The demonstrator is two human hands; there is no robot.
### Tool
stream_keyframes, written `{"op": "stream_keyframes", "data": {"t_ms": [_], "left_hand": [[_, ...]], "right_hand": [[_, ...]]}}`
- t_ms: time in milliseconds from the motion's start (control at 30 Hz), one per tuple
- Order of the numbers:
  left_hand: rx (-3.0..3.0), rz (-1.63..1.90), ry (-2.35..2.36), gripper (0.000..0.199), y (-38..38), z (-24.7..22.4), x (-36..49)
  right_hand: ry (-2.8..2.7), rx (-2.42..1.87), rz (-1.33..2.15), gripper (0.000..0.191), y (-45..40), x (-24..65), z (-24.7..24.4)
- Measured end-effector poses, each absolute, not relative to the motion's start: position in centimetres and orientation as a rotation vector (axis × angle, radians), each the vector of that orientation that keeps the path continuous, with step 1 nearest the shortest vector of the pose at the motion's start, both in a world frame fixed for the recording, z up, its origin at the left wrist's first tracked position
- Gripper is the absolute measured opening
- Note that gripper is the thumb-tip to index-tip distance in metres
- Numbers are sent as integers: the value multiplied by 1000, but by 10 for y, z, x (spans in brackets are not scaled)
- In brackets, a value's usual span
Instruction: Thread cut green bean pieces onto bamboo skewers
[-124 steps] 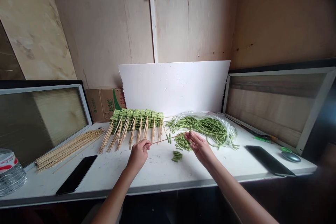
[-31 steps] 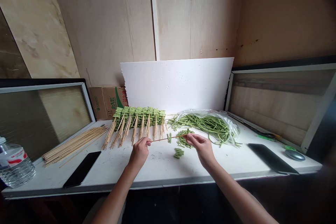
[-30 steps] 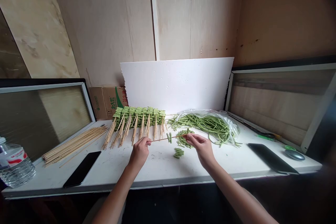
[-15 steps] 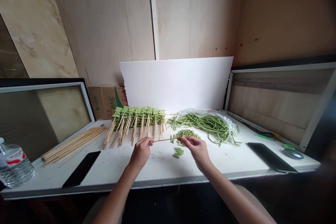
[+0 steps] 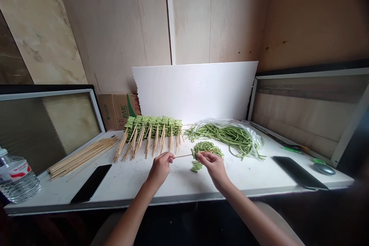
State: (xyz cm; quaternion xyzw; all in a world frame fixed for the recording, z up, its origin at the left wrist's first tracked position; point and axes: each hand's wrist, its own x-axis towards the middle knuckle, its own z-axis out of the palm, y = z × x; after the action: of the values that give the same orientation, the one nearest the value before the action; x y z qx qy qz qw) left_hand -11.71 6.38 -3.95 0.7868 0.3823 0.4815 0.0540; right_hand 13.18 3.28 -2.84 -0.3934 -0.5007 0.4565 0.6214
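Note:
Between my hands runs a thin bamboo skewer point(image 5: 183, 156), held level above the table. My left hand point(image 5: 160, 167) pinches its left part. At the other end my right hand point(image 5: 212, 164) is closed on cut green bean pieces point(image 5: 193, 153) at the skewer; the fingers partly cover them. Just below lies a small row of cut bean pieces point(image 5: 196, 167), and behind the right hand is a heap of cut pieces point(image 5: 206, 147). Stacked bean skewers point(image 5: 152, 127) stand at the back left, their bare sticks pointing toward me.
Long whole beans point(image 5: 225, 134) lie in a clear plastic bag at the back right. Loose bamboo skewers point(image 5: 83, 155), a black phone point(image 5: 91, 183) and a water bottle point(image 5: 19, 177) are on the left. A dark tablet-like slab point(image 5: 298, 172) and a mouse point(image 5: 324, 168) lie right.
My hands have come slightly closer together, the left one moving right. The bean pieces on the skewer now sit against my right fingers. The view has shifted a little.

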Motion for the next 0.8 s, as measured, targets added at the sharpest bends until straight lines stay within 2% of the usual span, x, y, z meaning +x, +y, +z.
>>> {"op": "stream_keyframes", "data": {"t_ms": [233, 333, 367, 500, 600, 800], "left_hand": [[2352, 1504, 1257, 32, 67, -42, -116], [2310, 1544, 1343, 31, 69, -44, -120], [2294, 1557, 1375, 31, 70, -44, -121], [2264, 1559, 1454, 29, 73, -46, -123], [2258, 1531, 1461, 29, 73, -48, -123], [2286, 1503, 1436, 28, 73, -50, -122]], "right_hand": [[-1159, -922, 1092, 39, 35, 134, -30], [-1260, -951, 1046, 48, 39, 139, -32], [-1342, -993, 965, 49, 40, 141, -35], [-1833, -1188, 435, 19, 43, 144, -47], [-2100, -1258, 136, 10, 41, 140, -55], [-2195, -1378, -60, 18, 41, 134, -59]]}}
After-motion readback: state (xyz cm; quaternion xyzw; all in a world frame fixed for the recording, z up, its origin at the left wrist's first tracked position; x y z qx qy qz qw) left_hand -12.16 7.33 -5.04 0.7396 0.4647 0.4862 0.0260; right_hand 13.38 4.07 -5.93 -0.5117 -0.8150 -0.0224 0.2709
